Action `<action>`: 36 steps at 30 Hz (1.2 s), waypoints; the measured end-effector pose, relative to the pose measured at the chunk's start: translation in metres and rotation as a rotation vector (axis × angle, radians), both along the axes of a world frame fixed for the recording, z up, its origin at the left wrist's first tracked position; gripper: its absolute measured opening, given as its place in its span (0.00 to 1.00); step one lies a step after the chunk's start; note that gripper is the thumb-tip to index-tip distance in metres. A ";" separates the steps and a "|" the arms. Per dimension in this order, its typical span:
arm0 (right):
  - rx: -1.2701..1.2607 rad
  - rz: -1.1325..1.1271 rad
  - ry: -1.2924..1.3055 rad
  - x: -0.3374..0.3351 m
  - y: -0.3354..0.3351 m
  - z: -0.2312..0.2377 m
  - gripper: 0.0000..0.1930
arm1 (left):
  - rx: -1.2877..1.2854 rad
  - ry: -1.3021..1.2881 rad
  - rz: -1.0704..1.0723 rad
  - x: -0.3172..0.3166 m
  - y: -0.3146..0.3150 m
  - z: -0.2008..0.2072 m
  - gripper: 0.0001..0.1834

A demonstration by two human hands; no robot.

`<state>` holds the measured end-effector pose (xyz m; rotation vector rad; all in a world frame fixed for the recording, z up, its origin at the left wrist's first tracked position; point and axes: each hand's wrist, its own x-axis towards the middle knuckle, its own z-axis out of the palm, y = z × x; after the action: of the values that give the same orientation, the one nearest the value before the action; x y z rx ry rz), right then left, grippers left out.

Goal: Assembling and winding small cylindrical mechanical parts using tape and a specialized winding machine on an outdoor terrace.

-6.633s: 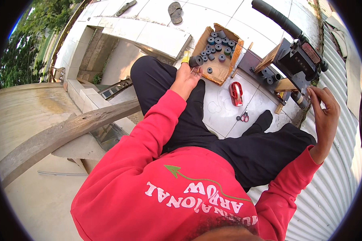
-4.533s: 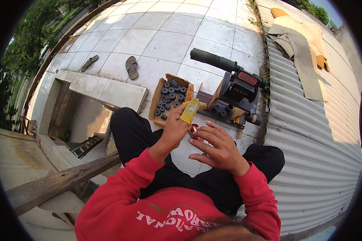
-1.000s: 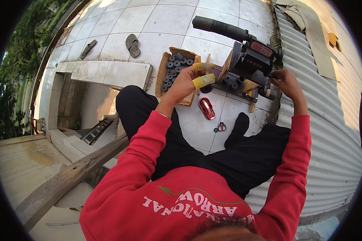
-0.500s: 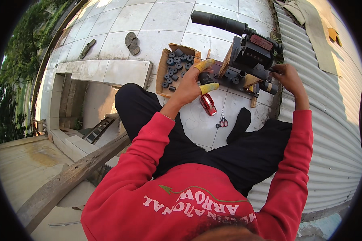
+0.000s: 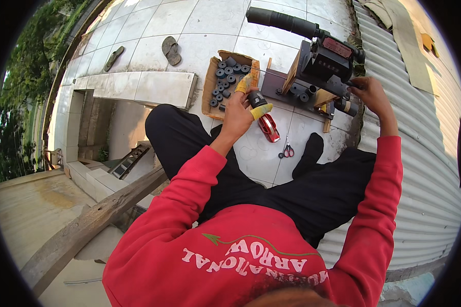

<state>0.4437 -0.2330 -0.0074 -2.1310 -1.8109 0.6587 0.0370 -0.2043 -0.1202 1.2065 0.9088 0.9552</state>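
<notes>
Yellow wraps cover the thumb and index finger of my left hand (image 5: 234,113). Its fingers curl around a short black cylinder (image 5: 257,99), over the gap between a cardboard box (image 5: 210,106) and the machine. In the box lie several small black spools (image 5: 231,79). A black machine (image 5: 327,62) with a number counter stands on a dark base plate (image 5: 272,83) with wooden blocks. At the machine's right side, my right hand (image 5: 370,93) pinches with its fingertips a small part that I cannot make out.
A red tape dispenser (image 5: 268,128) and red-handled scissors (image 5: 289,150) lie on the tiled floor before me. A black-wrapped handle (image 5: 281,22) sticks out at the machine's far side. Corrugated sheeting (image 5: 394,169) runs along the right. Two slippers (image 5: 171,50) lie at far left.
My left hand has drawn slightly left and nearer with the black cylinder, away from the machine, showing more of the base plate. My right hand stays at the machine's side. The view has shifted slightly.
</notes>
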 end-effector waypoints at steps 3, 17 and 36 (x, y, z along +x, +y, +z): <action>0.048 0.012 0.003 -0.002 -0.001 0.000 0.17 | 0.035 0.050 0.005 -0.003 -0.001 -0.002 0.41; 0.039 0.045 -0.021 -0.001 -0.001 -0.002 0.16 | 0.449 1.206 -0.679 -0.009 -0.041 -0.114 0.30; 0.042 0.052 -0.027 0.008 -0.011 0.001 0.18 | 0.372 0.929 0.082 0.019 0.010 0.036 0.32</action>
<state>0.4522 -0.2437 -0.0067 -2.0820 -1.8833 0.6020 0.0560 -0.1940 -0.0837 2.0089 1.5496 0.6117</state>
